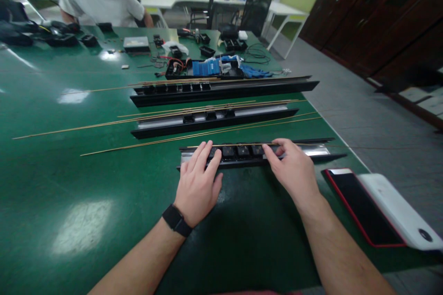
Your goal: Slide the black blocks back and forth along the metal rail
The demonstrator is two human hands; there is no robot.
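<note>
The near black metal channel lies across the green table, with several small black blocks in a row inside it. A thin brass-coloured rod runs along the tops of the blocks. My left hand, a black band on its wrist, rests with fingers apart over the channel's left part, fingertips touching the leftmost block. At the right end of the row, thumb and forefinger of my right hand are pinched at the rod, beside the last block. The fingers partly hide the contact there.
Two more black channels lie beyond, with long thin rods across and beside them. A tray holds blue items. A red-edged phone-like slab and a white device lie right. A person sits opposite.
</note>
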